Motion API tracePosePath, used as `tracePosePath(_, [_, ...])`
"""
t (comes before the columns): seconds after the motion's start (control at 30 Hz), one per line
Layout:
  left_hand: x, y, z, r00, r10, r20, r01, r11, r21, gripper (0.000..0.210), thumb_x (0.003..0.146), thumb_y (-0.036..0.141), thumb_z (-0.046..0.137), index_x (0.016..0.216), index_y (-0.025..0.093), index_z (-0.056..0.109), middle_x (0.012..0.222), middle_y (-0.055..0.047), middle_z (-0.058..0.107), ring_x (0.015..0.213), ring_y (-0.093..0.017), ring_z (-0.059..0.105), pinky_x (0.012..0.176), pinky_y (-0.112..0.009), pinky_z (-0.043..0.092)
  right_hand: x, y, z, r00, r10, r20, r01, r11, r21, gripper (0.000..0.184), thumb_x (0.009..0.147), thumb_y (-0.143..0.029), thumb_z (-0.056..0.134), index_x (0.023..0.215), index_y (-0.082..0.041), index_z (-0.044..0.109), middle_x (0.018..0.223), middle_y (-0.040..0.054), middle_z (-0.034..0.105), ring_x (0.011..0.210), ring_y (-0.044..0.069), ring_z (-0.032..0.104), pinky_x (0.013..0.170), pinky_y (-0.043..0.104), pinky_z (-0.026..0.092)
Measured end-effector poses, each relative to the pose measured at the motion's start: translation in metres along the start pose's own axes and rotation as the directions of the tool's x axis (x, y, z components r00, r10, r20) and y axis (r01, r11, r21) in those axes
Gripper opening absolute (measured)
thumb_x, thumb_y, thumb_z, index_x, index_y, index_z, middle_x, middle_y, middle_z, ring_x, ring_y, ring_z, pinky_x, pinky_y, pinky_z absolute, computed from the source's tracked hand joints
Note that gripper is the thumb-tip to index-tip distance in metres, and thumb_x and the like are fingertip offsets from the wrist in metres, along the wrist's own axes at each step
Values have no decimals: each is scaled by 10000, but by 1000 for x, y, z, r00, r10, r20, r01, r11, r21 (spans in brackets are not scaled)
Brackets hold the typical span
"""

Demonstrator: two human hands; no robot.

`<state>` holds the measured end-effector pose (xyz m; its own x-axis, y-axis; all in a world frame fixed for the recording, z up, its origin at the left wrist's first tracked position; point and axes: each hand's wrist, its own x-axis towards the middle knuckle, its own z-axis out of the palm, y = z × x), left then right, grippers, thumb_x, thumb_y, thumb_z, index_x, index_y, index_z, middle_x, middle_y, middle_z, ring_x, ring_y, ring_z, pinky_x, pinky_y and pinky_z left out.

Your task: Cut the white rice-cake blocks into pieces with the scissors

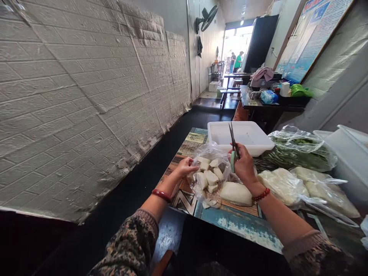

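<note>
Patterned sleeve [130, 237] nearest — scissors [235, 148] upright in right grip [245, 168].

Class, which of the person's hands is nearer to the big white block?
Right. The right hand, holding scissors, is just above the big white block in the picture; the left hand is farther, to its left, at the clear bag.

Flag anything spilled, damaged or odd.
The brick-pattern wall looks damaged: its lower edge is ragged and stained along the dark floor. On the table, small pale scraps lie by the clear bag, apart from the bigger chunks; can't tell if spilled.
</note>
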<state>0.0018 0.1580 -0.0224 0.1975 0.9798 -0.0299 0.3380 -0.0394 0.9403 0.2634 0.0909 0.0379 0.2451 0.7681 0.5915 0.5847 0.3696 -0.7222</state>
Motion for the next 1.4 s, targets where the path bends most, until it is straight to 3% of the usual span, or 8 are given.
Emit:
tracePosePath(0.13, [1, -2, 8, 994, 17, -107, -23, 998, -51, 199, 531, 243, 736, 572, 157, 561, 558, 35, 525, 537, -100, 441, 522, -226, 326, -4, 0, -7, 999, -2, 33, 2, 1000, -8, 362, 841, -317, 548, 1182, -198, 575, 952, 85, 737, 821, 234, 700, 765, 364, 540])
tracePosePath(0.3, [-5, 8, -3, 931, 52, -362, -125, 976, -181, 126, 643, 268, 614, 652, 183, 520, 622, 46, 484, 573, -95, 431, 550, -215, 332, -9, 10, -18, 999, -22, 28, 24, 997, -79, 343, 845, -289, 530, 1169, -193, 589, 936, 86, 739, 803, 236, 702, 702, 338, 538])
tracePosePath(0.4, [-12, 10, -8, 894, 13, -448, -151, 951, -272, 141, 675, 304, 577, 696, 201, 483, 637, 49, 486, 568, -98, 451, 557, -213, 358, -12, 18, -22, 999, -30, 11, 32, 990, -140, 329, 846, -274, 510, 1148, -182, 606, 927, 96, 737, 746, 239, 694, 668, 342, 533])
tracePosePath(0.63, [-25, 16, -7, 901, -50, -430, -139, 907, -398, 120, 652, 282, 603, 692, 182, 550, 636, 10, 580, 560, -117, 508, 553, -224, 395, -18, 22, -26, 997, -61, 43, 67, 985, -160, 310, 849, -264, 509, 1133, -196, 613, 970, 89, 736, 737, 229, 684, 696, 342, 537])
tracePosePath(0.9, [-27, 31, -8, 918, -64, -391, -152, 854, -497, 119, 648, 259, 589, 727, 195, 527, 642, 15, 598, 571, -126, 550, 562, -227, 424, -19, 32, -31, 996, 60, 71, -55, 996, -67, 370, 812, -294, 524, 1160, -199, 605, 1032, 99, 729, 862, 252, 691, 793, 389, 528])
tracePosePath(1.07, [-28, 37, -10, 940, -35, -340, -165, 826, -539, 177, 673, 305, 602, 791, 210, 511, 737, -3, 656, 680, -155, 631, 666, -270, 498, -15, 37, -34, 991, 128, 50, -129, 991, 24, 447, 760, -322, 585, 1187, -191, 598, 936, 76, 724, 794, 238, 677, 762, 379, 516])
tracePosePath(1.3, [-26, 27, -9, 946, -69, -316, -88, 885, -457, 260, 713, 361, 651, 880, 190, 551, 812, -34, 660, 730, -181, 641, 671, -287, 493, -13, 35, -32, 979, 192, 63, -196, 979, 58, 467, 744, -364, 625, 1169, -170, 613, 834, 52, 698, 703, 219, 647, 689, 357, 501])
tracePosePath(1.4, [-27, 26, -7, 945, 92, -314, -165, 962, -216, 577, 657, 395, 761, 1154, 193, 550, 1090, -84, 642, 977, -231, 628, 855, -343, 480, -13, 33, -30, 982, 177, 58, -182, 980, 78, 463, 761, -388, 636, 1169, -170, 609, 835, 50, 693, 723, 219, 652, 707, 362, 508])
